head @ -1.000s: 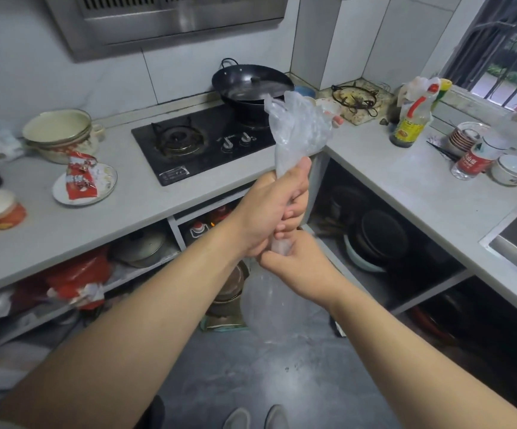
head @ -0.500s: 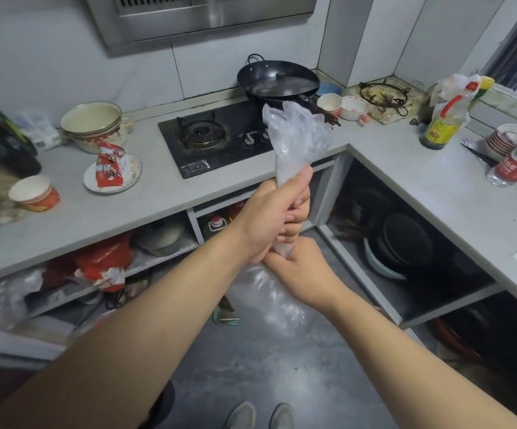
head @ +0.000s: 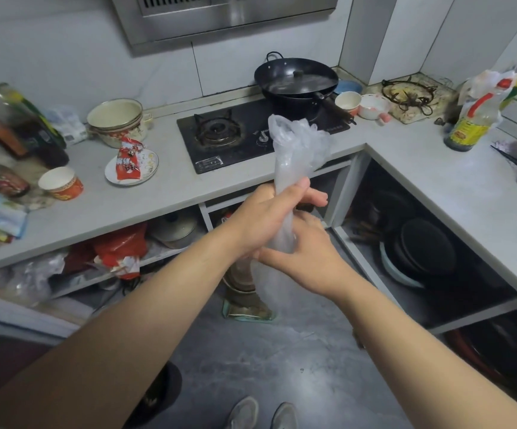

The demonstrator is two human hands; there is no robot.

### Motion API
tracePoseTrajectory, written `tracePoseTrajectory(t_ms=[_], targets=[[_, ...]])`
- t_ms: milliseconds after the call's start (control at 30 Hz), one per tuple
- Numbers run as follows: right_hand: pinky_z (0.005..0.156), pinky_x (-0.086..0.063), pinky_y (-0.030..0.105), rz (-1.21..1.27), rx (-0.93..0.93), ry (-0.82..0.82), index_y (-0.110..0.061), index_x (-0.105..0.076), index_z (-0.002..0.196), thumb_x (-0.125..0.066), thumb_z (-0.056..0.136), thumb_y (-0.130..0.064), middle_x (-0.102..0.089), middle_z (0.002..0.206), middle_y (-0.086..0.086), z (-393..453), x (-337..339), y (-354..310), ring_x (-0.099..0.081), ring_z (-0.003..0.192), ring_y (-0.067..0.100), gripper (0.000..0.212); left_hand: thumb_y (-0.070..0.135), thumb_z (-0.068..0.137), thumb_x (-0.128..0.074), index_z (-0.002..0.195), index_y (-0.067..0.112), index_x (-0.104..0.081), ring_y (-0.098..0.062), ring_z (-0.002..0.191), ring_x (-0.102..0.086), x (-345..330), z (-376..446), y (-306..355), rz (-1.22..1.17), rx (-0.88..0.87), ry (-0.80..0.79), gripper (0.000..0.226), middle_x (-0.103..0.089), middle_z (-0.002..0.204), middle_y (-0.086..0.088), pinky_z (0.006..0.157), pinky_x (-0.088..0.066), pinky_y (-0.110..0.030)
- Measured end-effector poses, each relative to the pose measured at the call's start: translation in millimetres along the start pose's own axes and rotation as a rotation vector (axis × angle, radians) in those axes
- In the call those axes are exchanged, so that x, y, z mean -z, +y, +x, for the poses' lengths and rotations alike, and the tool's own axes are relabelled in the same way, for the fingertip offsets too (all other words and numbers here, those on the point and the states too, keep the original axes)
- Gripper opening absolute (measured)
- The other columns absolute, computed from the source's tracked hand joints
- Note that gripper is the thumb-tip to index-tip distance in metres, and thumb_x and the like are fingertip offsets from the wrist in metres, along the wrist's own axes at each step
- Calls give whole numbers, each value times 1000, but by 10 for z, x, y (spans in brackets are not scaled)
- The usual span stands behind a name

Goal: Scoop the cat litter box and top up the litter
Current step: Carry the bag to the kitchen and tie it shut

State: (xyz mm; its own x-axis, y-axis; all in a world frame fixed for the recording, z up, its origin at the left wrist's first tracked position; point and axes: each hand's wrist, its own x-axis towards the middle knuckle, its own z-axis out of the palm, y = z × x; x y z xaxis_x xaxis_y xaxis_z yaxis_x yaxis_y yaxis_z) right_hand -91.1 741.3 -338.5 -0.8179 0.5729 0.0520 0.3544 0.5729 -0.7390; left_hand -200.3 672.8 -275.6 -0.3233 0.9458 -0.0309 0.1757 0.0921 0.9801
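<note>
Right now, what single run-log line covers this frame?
scene: kitchen | left hand: grips clear plastic bag at neck | right hand: holds bag just below | litter box: not in view | scoop: not in view

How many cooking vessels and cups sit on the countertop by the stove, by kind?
Wok: 1
Stacked enamel pots: 2, as far as the rims show
Paper cups: 2, one on the left, one right of the stove
Small white bowl: 1
Total: 6

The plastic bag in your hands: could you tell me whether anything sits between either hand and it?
Nothing visible does. The left hand grips the plastic bag around its twisted neck, and the right hand holds it just below.
</note>
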Motion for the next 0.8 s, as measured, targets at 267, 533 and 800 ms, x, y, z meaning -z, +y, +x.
tracePoseTrajectory(t_ms=[267,533,800], targets=[[77,-57,36,412,110,1,-11,-66,91,-55,94,-10,-70,87,-2,165,153,-238,-67,88,9,12,60,80,-68,138,28,-51,6,121,-56,88,-90,-97,126,-29,11,68,-59,132,17,101,-47,-20],[76,-51,40,762,-70,-123,3,-65,86,-61,95,-19,-66,78,13,238,-190,-490,-65,76,23,24,26,45,-102,138,23,-43,-2,122,-60,192,-478,-817,94,67,225,110,-64,128,11,103,-52,-37],[69,-42,36,692,-85,-124,4,-57,73,-72,89,-26,-54,69,9,363,-749,-936,-53,70,20,37,18,66,-92,101,23,-69,-2,87,-73,612,-790,-1179,1,211,273,42,-76,89,9,77,-63,-35]])
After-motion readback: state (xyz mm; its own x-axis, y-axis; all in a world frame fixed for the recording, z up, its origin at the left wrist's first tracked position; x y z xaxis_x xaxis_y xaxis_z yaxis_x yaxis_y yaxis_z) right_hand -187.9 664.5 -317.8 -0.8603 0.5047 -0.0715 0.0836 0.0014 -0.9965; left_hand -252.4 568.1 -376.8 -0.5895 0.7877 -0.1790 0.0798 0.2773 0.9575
